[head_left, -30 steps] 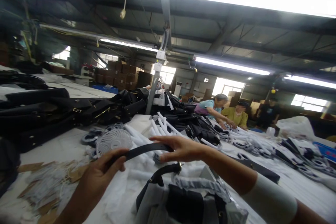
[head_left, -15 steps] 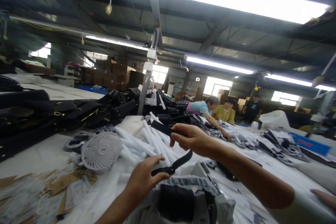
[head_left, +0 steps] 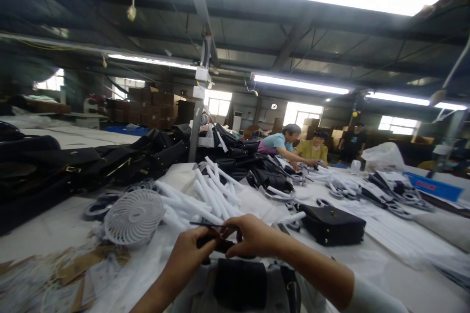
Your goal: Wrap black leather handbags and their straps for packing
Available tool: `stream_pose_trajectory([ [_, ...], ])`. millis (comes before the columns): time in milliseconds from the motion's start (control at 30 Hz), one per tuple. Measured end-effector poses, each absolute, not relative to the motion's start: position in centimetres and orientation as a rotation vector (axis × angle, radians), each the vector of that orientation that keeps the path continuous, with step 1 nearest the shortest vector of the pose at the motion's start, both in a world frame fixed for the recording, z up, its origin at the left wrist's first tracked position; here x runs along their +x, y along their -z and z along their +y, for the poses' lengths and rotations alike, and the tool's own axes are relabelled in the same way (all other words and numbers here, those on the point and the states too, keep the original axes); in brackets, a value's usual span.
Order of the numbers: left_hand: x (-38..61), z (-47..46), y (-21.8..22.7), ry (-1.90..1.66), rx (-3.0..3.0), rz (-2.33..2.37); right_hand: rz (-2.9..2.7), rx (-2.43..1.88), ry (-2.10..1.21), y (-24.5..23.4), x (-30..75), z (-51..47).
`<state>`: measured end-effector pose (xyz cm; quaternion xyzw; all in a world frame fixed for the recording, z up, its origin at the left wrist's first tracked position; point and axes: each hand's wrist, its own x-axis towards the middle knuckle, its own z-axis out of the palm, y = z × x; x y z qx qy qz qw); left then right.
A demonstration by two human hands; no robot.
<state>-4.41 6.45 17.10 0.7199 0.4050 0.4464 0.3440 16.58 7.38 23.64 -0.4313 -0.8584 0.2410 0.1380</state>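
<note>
My left hand point(head_left: 189, 252) and my right hand point(head_left: 255, 237) are close together at the lower centre, both closed on a black strap point(head_left: 206, 225). One thin end of the strap sticks out to the left above my left fingers; the rest is partly hidden between the hands. Just below them, close to me, is a black bag point(head_left: 240, 283) with pale wrapping around it. Behind the hands lies a heap of white rolled tubes point(head_left: 213, 190). A white round fan point(head_left: 134, 216) stands left of my left hand.
A black handbag point(head_left: 330, 224) sits on the white table to the right. Black bags point(head_left: 121, 156) are piled at the left and centre, around a metal post point(head_left: 194, 132). Brown tags and clear wrappers point(head_left: 62, 274) lie front left. Two co-workers point(head_left: 282, 142) lean over the far side.
My right hand has come down and in beside my left, bringing the strap's raised end with it. The black handbag at right is now uncovered. A co-worker's arm has drawn back.
</note>
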Motion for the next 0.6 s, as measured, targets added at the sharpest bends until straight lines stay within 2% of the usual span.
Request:
stream_pose_trajectory([
  [133, -4.6, 6.8, -17.1, -1.156, 1.755, 1.016, -2.556, -1.308, -0.538, -24.7, 16.9, 7.1],
  [267, -4.6, 6.9, -17.3, -1.177, 1.626, 0.976, -2.566, -1.261, -0.652, -25.3, 16.8, 6.8],
  [600, -5.0, 6.7, -17.5, -1.167, 1.812, 1.008, -2.435, -1.243, -0.801, -27.0, 15.7, 6.7],
])
